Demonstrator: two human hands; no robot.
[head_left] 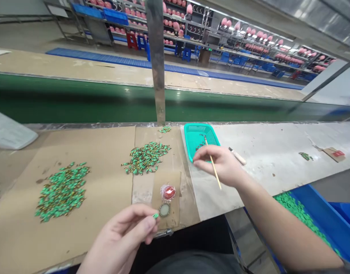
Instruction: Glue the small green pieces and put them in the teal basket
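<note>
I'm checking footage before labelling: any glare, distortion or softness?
Head view: small glints on the long, glossy green surface; the grey metal post leans, perhaps from lens or camera tilt; distant rounded pink items look soft; the tiny green piece in the left hand shows little detail.

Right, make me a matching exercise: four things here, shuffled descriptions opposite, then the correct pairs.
1. Left hand
2. Right hand
3. Teal basket
4. Blue bin

A. Contains small dark pieces
B. Pinches one small green piece
C. Contains many green discs
D. Holds a thin wooden stick

Pairs: 1-B, 2-D, 3-A, 4-C
</note>
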